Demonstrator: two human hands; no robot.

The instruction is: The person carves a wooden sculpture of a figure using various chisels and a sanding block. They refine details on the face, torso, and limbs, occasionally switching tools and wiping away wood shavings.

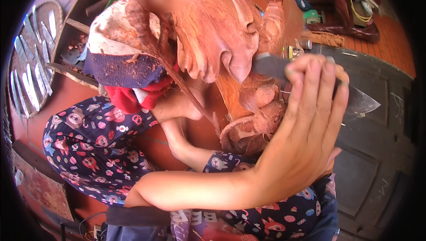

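My left forearm crosses from the lower left, and my left hand point(306, 112) is raised at the right of the carving, its back toward me. Its fingers lie side by side, bent at the tips over a dark, flat bar-like tool point(271, 65). A pointed metal blade point(364, 102) sticks out on the hand's right side; whether it belongs to the same tool is hidden. My right hand is mostly covered by the left; only bits of skin show behind it. Beside them stands a reddish wood carving point(213, 23) with flowing folds and rounded lower shapes point(266, 108).
A round woven tray point(60, 17) of metal chisels lies at the left, beside a wooden box point(75, 77) with shavings. Shaving-strewn cloth point(122, 68) hangs by the carving. My patterned trousers point(93, 148) and bare foot point(193, 101) are below. A dark panel point(355, 165) lies right.
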